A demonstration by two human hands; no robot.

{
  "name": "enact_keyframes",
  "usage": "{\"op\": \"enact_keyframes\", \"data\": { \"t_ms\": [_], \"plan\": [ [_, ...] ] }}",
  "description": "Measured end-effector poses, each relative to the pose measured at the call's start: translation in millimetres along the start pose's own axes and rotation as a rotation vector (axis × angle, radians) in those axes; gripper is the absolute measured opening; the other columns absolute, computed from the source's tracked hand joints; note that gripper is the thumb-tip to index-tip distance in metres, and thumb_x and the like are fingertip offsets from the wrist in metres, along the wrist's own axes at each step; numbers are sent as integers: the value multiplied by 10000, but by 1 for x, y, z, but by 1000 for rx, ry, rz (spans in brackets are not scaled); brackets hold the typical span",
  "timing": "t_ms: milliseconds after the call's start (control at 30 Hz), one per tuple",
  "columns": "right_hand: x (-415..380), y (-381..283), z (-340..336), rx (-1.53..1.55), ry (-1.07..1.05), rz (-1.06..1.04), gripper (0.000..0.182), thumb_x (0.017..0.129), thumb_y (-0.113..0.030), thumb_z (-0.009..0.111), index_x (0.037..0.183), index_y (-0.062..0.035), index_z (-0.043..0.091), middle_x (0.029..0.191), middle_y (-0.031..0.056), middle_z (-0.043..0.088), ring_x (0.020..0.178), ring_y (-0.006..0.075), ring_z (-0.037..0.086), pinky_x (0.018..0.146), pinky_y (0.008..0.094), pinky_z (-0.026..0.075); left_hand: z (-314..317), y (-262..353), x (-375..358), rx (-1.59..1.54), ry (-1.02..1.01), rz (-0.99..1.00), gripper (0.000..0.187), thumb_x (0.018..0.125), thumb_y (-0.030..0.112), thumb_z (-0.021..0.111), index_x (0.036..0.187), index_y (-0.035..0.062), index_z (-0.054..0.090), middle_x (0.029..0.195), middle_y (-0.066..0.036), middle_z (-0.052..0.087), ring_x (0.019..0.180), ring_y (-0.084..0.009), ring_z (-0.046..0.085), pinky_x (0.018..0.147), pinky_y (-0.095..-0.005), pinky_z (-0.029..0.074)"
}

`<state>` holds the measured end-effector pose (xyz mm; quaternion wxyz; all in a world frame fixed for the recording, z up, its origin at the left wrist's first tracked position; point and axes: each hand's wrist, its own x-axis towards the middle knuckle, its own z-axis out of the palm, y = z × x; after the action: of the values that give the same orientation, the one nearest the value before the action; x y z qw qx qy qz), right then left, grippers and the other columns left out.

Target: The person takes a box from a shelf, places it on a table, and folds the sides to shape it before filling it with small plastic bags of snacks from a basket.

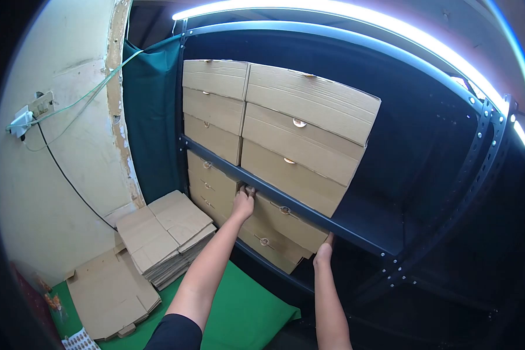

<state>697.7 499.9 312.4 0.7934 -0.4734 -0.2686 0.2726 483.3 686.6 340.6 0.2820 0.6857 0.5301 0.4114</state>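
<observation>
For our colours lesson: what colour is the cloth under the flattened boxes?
The cloth is bright green, best seen in the head view.

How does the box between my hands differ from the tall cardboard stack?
The box is folded into shape, while the tall stack is flattened cardboard. The box is in the rack; the tall stack lies outside it, near the wall. The box shows a front face with a cutout; the tall stack shows many thin, layered edges. Both are plain brown cardboard.
</observation>
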Motion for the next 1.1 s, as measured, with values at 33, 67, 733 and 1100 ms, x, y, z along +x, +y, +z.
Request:
{"op": "enact_keyframes", "data": {
  "t_ms": [33, 67, 733, 1100],
  "plan": [
    [7, 6, -2, 0, -1, 0, 596, 917, -461, 385, 1324, -29, 332, 1335, 111, 378, 1240, 223, 338, 1025, 322, 247, 7, 1, 3, -90, 100, -19, 569, 910, 371, 418, 1298, -27, 296, 1188, -279, 476, 1139, -383, 444, 956, -395, 338],
    [12, 12, -5, -20, -3, 35, 611, 912, -475, 380, 1330, -32, 322, 1345, 109, 366, 1248, 223, 326, 1029, 324, 241, 14, 0, 5, -177, 197, -39, 563, 908, 346, 425, 1307, -27, 286, 1188, -272, 483, 1142, -381, 446, 960, -392, 337],
    [6, 57, -9, 51, -80, 364, 887, 789, -740, 254, 1420, -131, 119, 1457, 86, 178, 1332, 244, 182, 1068, 349, 178, 46, -5, -6, -423, 347, -382, 846, 796, 669, 407, 1347, 43, 266, 1317, -223, 309, 1222, -370, 332, 1005, -439, 278],
    [10, 38, -4, -161, 14, 251, 769, 866, -635, 262, 1410, -100, 166, 1456, 71, 191, 1331, 227, 188, 1063, 335, 172, 37, 9, -17, -475, 330, -505, 866, 773, 698, 407, 1371, 97, 233, 1324, -230, 293, 1230, -379, 323, 1009, -447, 276]
  ]
}}
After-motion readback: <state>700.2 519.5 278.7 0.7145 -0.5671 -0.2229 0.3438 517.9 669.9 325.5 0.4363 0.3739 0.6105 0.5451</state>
